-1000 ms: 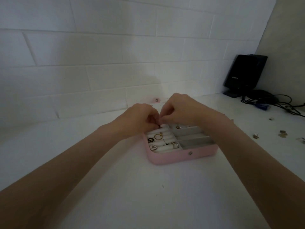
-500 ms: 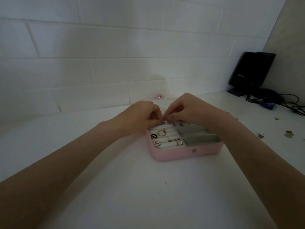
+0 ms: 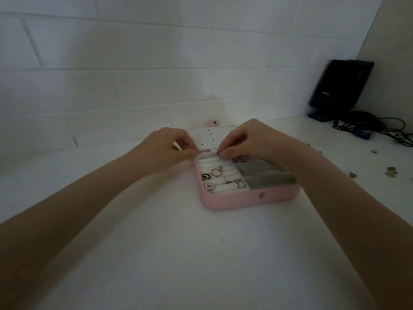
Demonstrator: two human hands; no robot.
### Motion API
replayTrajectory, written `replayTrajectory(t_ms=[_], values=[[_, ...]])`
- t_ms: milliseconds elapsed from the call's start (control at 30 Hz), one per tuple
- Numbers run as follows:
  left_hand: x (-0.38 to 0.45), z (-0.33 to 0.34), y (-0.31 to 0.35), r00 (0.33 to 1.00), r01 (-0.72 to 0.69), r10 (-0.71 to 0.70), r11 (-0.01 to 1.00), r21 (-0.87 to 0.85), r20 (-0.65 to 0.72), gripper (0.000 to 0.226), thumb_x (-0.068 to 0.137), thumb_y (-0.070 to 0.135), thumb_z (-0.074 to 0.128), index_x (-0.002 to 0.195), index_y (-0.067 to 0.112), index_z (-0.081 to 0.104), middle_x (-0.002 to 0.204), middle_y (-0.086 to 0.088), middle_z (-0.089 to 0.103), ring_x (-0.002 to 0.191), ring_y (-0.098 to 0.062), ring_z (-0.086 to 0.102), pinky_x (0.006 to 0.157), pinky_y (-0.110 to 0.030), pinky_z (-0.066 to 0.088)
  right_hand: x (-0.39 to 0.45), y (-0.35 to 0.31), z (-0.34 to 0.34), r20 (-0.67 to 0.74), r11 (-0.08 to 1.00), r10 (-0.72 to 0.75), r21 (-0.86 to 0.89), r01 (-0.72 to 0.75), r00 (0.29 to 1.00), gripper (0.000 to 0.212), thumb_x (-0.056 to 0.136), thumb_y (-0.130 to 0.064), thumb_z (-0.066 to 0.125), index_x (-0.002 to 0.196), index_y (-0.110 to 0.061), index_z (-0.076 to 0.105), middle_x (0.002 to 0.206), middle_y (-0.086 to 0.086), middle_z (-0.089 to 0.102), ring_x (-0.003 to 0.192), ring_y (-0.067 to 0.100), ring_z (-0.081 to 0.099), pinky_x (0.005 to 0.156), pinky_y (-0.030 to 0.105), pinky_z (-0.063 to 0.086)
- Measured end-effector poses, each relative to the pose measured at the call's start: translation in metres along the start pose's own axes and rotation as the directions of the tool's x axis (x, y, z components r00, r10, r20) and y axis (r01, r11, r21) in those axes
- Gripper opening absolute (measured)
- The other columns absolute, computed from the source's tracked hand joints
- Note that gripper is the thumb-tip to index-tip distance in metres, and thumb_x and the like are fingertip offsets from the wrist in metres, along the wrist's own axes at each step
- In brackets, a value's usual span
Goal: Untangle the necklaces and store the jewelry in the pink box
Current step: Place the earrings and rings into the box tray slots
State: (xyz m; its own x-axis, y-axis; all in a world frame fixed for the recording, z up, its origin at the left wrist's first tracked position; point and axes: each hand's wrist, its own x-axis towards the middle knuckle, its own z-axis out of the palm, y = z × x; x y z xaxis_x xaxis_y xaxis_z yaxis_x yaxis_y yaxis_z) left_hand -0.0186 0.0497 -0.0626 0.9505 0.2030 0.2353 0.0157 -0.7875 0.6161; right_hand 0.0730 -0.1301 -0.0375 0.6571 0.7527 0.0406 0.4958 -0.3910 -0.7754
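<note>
We find the pink box open on the worktop. Left hand and right hand pinch shut above its back edge, apparently working something too fine to identify.

The left hand and right hand, pinched fingertip to fingertip a second ago, are now drawn apart over the back edge of the pink box, uncovering the lid's dotted white panel between them.
</note>
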Motion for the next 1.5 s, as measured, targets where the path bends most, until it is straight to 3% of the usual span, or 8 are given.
replayTrajectory(t_ms=[133, 367, 467, 667, 800, 967, 1200, 1500], values=[[-0.003, -0.001, 0.004, 0.948, 0.314, -0.289, 0.910, -0.271, 0.131, 0.023, 0.092, 0.027, 0.055, 0.085, 0.009, 0.067, 0.084, -0.008, 0.066, 0.066, -0.013, 0.059, 0.058, -0.015, 0.050, -0.001, -0.002, -0.008, -0.067, 0.986, 0.071, 0.159, -0.060, 0.995, 0.006, 0.075, -0.004, 0.073, 0.078, -0.009, 0.072, 0.059, 0.001, 0.058, 0.048, 0.005, 0.044, 0.044, 0.012, 0.036], [-0.005, 0.009, 0.015, 0.918, 0.371, -0.276, 0.851, -0.372, 0.285, 0.021, 0.084, 0.011, 0.065, 0.104, 0.004, 0.070, 0.109, -0.014, 0.069, 0.089, -0.017, 0.064, 0.084, -0.024, 0.055, 0.000, -0.008, 0.000, 0.074, 0.979, 0.158, 0.115, -0.166, 0.985, 0.008, 0.075, -0.002, 0.072, 0.077, -0.009, 0.073, 0.049, -0.001, 0.047, 0.044, 0.006, 0.036, 0.042, 0.017, 0.028], [-0.008, 0.001, 0.012, 0.883, 0.441, -0.255, 0.739, -0.509, 0.395, 0.023, 0.084, 0.004, 0.063, 0.106, 0.003, 0.068, 0.112, -0.010, 0.069, 0.098, -0.016, 0.064, 0.078, -0.021, 0.056, 0.003, -0.016, 0.006, 0.084, 0.985, 0.170, -0.034, -0.167, 0.982, 0.008, 0.078, -0.006, 0.071, 0.077, -0.014, 0.073, 0.044, -0.003, 0.044, 0.045, 0.008, 0.035, 0.044, 0.020, 0.027], [-0.007, 0.000, 0.007, 0.861, 0.472, -0.230, 0.695, -0.543, 0.455, 0.026, 0.083, 0.003, 0.064, 0.109, 0.002, 0.068, 0.114, -0.008, 0.068, 0.103, -0.017, 0.063, 0.082, -0.025, 0.055, 0.013, -0.023, 0.018, 0.042, 0.955, 0.225, -0.209, -0.212, 0.973, 0.005, 0.074, -0.017, 0.076, 0.079, -0.016, 0.075, 0.063, 0.002, 0.053, 0.062, 0.015, 0.043, 0.048, 0.022, 0.032], [-0.005, 0.000, 0.005, 0.857, 0.488, -0.233, 0.657, -0.575, 0.460, 0.026, 0.081, 0.002, 0.065, 0.107, 0.002, 0.068, 0.115, -0.008, 0.068, 0.099, -0.016, 0.064, 0.079, -0.025, 0.056, 0.016, -0.036, 0.019, 0.058, 0.921, 0.281, -0.295, -0.252, 0.958, 0.028, 0.077, -0.014, 0.074, 0.100, 0.002, 0.069, 0.048, -0.001, 0.045, 0.046, 0.013, 0.038, 0.039, 0.019, 0.031], [-0.006, 0.001, 0.005, 0.860, 0.485, -0.231, 0.648, -0.587, 0.454, 0.026, 0.080, 0.003, 0.066, 0.106, 0.003, 0.069, 0.114, -0.006, 0.068, 0.096, -0.014, 0.064, 0.077, -0.023, 0.056, 0.019, -0.040, 0.018, 0.072, 0.892, 0.341, -0.339, -0.298, 0.937, 0.036, 0.077, -0.015, 0.074, 0.106, 0.006, 0.065, 0.055, 0.004, 0.041, 0.046, 0.017, 0.038, 0.043, 0.024, 0.033], [-0.007, 0.000, 0.005, 0.857, 0.490, -0.231, 0.644, -0.588, 0.461, 0.025, 0.080, 0.003, 0.065, 0.105, 0.003, 0.069, 0.113, -0.007, 0.068, 0.089, -0.011, 0.065, 0.076, -0.021, 0.056, 0.021, -0.048, 0.019, 0.071, 0.870, 0.376, -0.370, -0.326, 0.924, 0.018, 0.077, -0.011, 0.075, 0.080, -0.003, 0.059, 0.059, 0.005, 0.045, 0.039, 0.012, 0.038, 0.041, 0.019, 0.034], [-0.006, -0.001, 0.007, 0.869, 0.469, -0.264, 0.708, -0.528, 0.419, 0.025, 0.081, 0.005, 0.068, 0.105, 0.002, 0.069, 0.112, -0.012, 0.068, 0.089, -0.012, 0.064, 0.076, -0.020, 0.056, 0.025, -0.053, 0.019, 0.064, 0.814, 0.382, -0.495, -0.303, 0.922, 0.026, 0.076, -0.017, 0.076, 0.072, -0.005, 0.053, 0.061, 0.005, 0.048, 0.043, 0.014, 0.042, 0.042, 0.021, 0.038]])
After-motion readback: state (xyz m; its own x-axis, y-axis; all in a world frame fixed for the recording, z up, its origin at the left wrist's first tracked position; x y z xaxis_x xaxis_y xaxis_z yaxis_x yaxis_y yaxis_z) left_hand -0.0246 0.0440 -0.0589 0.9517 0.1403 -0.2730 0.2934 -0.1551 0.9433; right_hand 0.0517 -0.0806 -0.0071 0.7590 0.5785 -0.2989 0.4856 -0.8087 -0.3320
